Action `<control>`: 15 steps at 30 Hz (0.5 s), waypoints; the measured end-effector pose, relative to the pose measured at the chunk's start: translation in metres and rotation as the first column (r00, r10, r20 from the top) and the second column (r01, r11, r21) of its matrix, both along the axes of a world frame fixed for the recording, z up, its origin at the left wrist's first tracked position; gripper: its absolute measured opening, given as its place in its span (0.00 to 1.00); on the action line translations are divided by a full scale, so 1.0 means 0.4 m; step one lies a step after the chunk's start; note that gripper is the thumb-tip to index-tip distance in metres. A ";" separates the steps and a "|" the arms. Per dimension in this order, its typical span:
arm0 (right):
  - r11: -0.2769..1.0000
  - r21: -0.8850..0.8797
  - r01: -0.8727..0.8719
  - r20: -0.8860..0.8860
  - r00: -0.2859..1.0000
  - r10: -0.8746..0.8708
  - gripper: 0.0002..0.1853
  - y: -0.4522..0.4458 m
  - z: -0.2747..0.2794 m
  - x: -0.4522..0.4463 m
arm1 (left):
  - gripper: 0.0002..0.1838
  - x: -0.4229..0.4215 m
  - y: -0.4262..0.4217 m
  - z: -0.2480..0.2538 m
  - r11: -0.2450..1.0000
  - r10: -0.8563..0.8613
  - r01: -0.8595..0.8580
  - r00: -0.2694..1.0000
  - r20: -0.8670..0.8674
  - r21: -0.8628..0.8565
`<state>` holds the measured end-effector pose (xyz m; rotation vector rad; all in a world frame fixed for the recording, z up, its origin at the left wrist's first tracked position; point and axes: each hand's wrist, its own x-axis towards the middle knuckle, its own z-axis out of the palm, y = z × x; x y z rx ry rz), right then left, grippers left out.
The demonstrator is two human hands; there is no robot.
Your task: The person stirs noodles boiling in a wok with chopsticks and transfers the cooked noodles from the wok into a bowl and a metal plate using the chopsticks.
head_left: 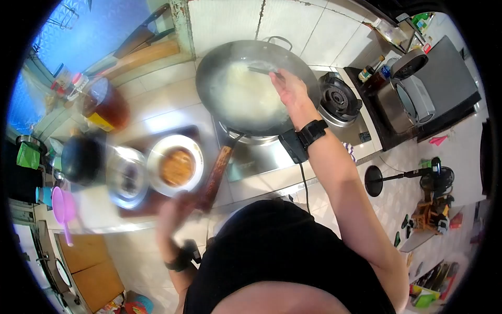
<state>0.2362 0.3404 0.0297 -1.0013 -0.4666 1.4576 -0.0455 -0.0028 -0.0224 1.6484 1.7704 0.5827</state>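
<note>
One dark utensil (258, 70), jutting from right fingers (278, 87), over wok (210, 76)

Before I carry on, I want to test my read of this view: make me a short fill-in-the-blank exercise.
The hand over the wok is the person's ____ hand.
The left hand, near the wok's handle, looks ____ rather than sharp.
Orange-brown food lies in a dish coloured ____.

Missing words: right; blurred; white.
</note>
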 end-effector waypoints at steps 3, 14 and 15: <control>0.998 -0.018 0.053 -0.164 0.985 -0.055 0.12 -0.023 -0.007 -0.018 | 0.23 -0.029 -0.012 -0.010 1.000 0.001 -0.002 1.000 -0.016 -0.029; 0.970 0.162 0.184 -0.425 0.900 -0.100 0.11 -0.068 0.090 0.027 | 0.25 -0.114 -0.053 -0.014 0.997 -0.067 0.065 0.995 -0.076 -0.028; 0.969 0.161 0.188 -0.427 0.898 -0.103 0.11 -0.075 0.106 0.037 | 0.25 -0.112 -0.058 -0.006 0.997 -0.053 0.048 0.996 -0.079 -0.064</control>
